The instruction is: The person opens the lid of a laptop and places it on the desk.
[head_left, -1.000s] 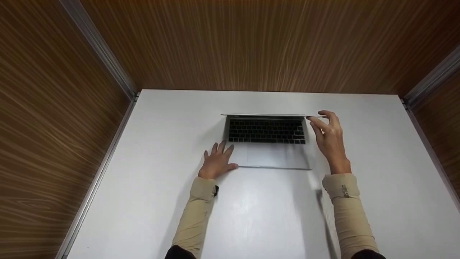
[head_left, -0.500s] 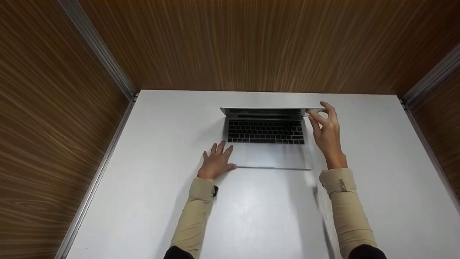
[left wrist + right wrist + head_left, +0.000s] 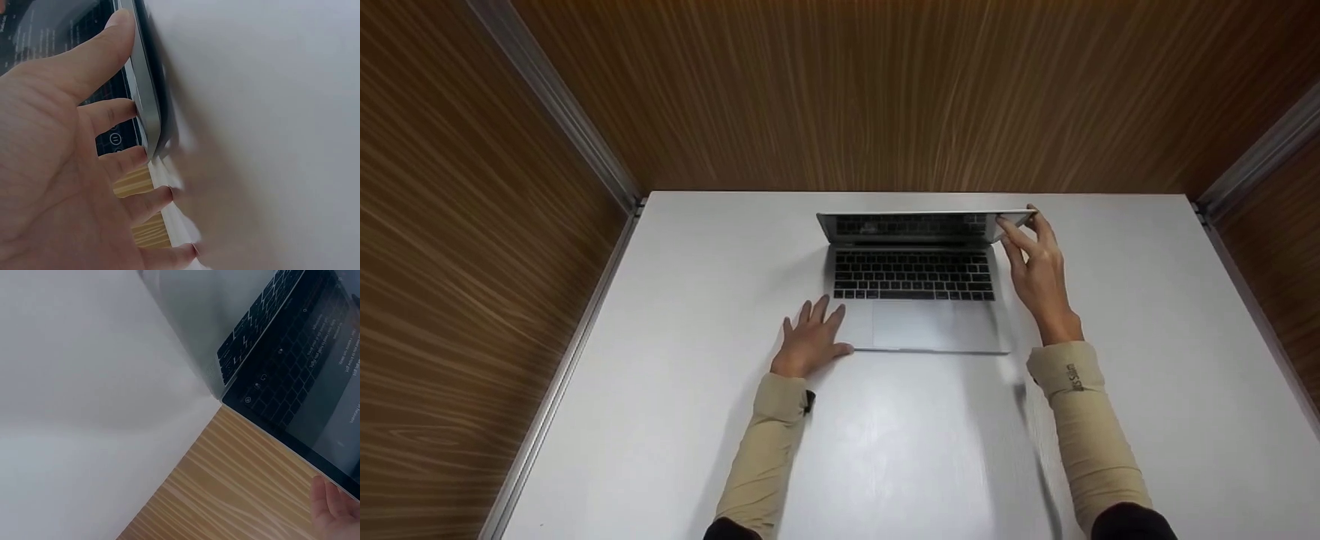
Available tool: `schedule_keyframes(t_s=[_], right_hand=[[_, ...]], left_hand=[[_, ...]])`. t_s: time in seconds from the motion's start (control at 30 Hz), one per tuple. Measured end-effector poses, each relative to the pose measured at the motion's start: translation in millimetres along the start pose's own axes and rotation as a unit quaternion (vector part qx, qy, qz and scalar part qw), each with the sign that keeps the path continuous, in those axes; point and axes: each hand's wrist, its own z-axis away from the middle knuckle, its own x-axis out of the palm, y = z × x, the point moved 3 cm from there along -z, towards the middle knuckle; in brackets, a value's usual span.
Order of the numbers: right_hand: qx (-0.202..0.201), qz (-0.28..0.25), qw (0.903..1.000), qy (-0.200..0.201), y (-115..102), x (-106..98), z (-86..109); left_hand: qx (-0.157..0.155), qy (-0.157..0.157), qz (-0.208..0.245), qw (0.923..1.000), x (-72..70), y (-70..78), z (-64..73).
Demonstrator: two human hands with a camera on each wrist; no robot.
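Observation:
A silver laptop (image 3: pixel 919 326) with a black keyboard (image 3: pixel 915 275) lies on the white table, its lid (image 3: pixel 915 226) raised and seen steeply from above. My left hand (image 3: pixel 808 341) rests at the laptop's front left corner, fingers spread, thumb at the front edge. In the left wrist view the thumb and two fingers lie along the laptop's edge (image 3: pixel 147 95). My right hand (image 3: pixel 1039 277) pinches the lid's right end between fingers before and behind it. The lit screen (image 3: pixel 304 410) shows in the right wrist view, with right fingertips (image 3: pixel 320 495) at its rim.
The white table (image 3: pixel 697 300) meets a wood-grain panel (image 3: pixel 855 97) at the back, a short way behind the lid. More wood panels stand left and right, with metal rails (image 3: pixel 585 120) along the corners.
The lid has tilted further back, so more of the screen shows. My right hand has moved away from me with the lid's edge. My left hand has stayed at the front left corner.

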Motion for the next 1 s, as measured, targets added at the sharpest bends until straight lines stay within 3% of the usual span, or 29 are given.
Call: schedule_keyframes(t_s=[0.27, 0.63, 1.0], right_hand=[[0.017, 0.009, 0.9993, -0.033, 7.2, 3.6, -4.7], [0.001, 0.031, 0.9970, -0.070, 17.4, 9.6, -16.3], [0.011, 0.038, 0.9966, -0.072, 24.2, 19.7, -26.0]], left_hand=[[0.008, 0.006, -0.021, 0.9997, -2.6, -0.3, 2.5], [0.001, -0.002, 0.005, 1.0000, -1.2, -0.7, 3.5], [0.000, -0.005, -0.003, 1.0000, -0.9, -1.7, 3.7]])
